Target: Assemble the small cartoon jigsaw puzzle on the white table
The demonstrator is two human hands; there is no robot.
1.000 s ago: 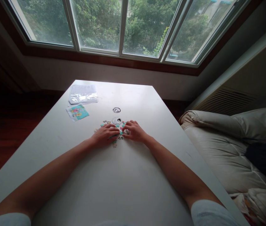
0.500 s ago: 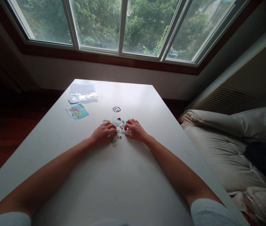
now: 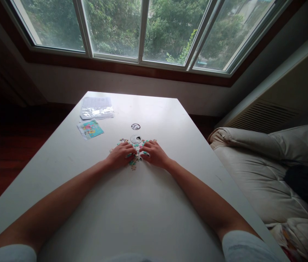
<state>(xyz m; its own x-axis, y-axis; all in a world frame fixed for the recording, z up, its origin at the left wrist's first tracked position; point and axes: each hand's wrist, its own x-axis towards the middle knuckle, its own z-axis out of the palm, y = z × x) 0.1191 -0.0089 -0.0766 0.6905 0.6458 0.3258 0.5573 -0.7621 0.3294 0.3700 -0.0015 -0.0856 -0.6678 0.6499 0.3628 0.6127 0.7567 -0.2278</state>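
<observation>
Several small teal and pink jigsaw pieces (image 3: 135, 157) lie in a loose pile on the white table (image 3: 132, 211). My left hand (image 3: 121, 154) rests palm down on the pile's left side, fingers curled over the pieces. My right hand (image 3: 154, 153) lies on the right side of the pile, its fingers bent and touching pieces. The fingertips of both hands nearly meet over the middle of the pile. What each hand pinches, if anything, is too small to make out.
A small round lid or dish (image 3: 135, 138) sits just beyond the pile, a round hole or disc (image 3: 135, 126) behind it. A colourful picture card (image 3: 90, 128) and a clear plastic bag (image 3: 96, 107) lie at far left. A cream sofa (image 3: 265, 171) stands at right.
My right hand has slid left towards my left hand, closing the gap over the pile. The left hand has barely shifted.
</observation>
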